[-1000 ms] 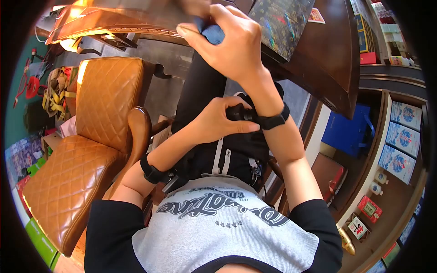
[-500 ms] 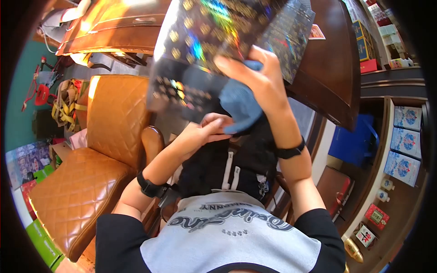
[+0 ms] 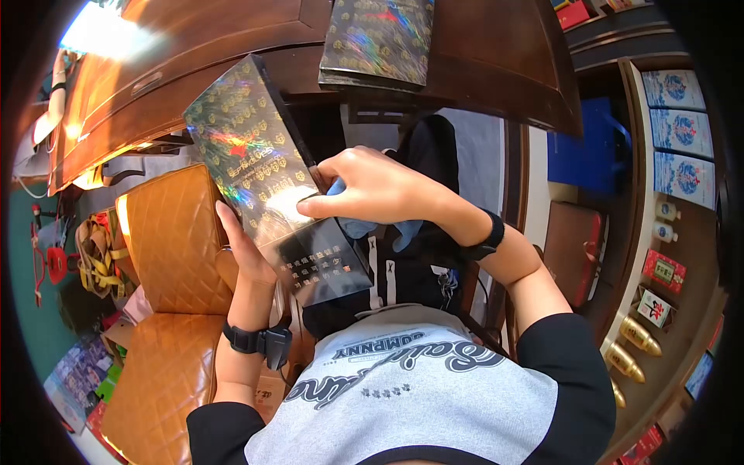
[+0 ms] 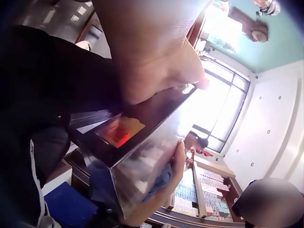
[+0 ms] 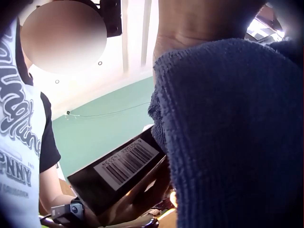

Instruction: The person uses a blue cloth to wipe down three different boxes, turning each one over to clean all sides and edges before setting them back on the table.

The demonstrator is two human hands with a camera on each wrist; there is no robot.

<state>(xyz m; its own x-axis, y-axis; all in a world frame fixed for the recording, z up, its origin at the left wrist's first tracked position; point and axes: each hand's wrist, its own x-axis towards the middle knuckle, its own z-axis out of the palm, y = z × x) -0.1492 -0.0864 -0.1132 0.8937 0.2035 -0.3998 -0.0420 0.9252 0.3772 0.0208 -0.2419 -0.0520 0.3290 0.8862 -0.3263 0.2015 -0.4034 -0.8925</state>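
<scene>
A dark box with shiny gold and rainbow print (image 3: 252, 155) is held tilted above the lap. My left hand (image 3: 249, 252) grips it from beneath and the left side, thumb along its edge. My right hand (image 3: 380, 186) holds a blue cloth (image 3: 411, 232) against the box's right side, with the thumb over the printed face. In the right wrist view the cloth (image 5: 232, 128) hangs large in front, and a barcode (image 5: 127, 164) shows on the box's end. The left wrist view shows the box (image 4: 142, 166) with the left hand (image 4: 156, 66) over it.
Another shiny printed box (image 3: 377, 46) lies on the dark wooden table (image 3: 496, 70). A brown leather chair (image 3: 167, 240) stands at the left. At the right are shelves with blue-and-white boxes (image 3: 682, 132), gold bullet-shaped items (image 3: 640, 336) and a blue bag (image 3: 581, 147).
The box has come down from near the table and turned over the lap. My left hand has moved from the cloth to the box, and the right hand has shifted left with the cloth.
</scene>
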